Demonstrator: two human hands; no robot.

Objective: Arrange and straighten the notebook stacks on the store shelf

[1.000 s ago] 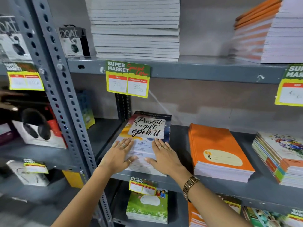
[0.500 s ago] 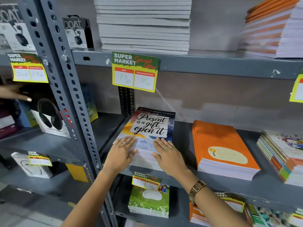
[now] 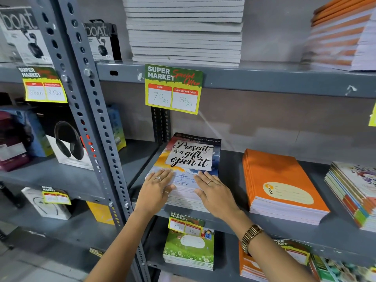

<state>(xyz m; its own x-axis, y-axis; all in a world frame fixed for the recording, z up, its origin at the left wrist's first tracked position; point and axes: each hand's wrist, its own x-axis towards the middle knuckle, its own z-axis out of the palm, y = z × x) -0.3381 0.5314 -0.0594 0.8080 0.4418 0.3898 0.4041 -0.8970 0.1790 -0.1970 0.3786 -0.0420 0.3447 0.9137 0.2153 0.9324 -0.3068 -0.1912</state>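
Note:
A stack of notebooks [image 3: 193, 155] with a "Present is a gift, open it" cover lies at the left end of the grey middle shelf [image 3: 232, 169]. My left hand [image 3: 155, 189] lies flat on the stack's near left corner, thumb against its front edge. My right hand [image 3: 213, 190] lies flat on the near right corner, fingers spread, a gold watch on its wrist. An orange notebook stack [image 3: 280, 184] sits to the right, then a flower-cover stack [image 3: 354, 192] fanned out at the right edge.
Tall grey-white notebook stack [image 3: 185, 31] and orange-striped stack [image 3: 341, 35] stand on the shelf above. A price tag [image 3: 174, 88] hangs from that shelf's edge. A perforated steel upright [image 3: 85, 110] separates headphone boxes [image 3: 67, 147] at left. Green-cover notebooks [image 3: 189, 249] lie on the shelf below.
Both hands stay flat on the near corners of the stack, shifted very little. The view has drifted slightly left and down. Another person's hand at the far left is gone from view.

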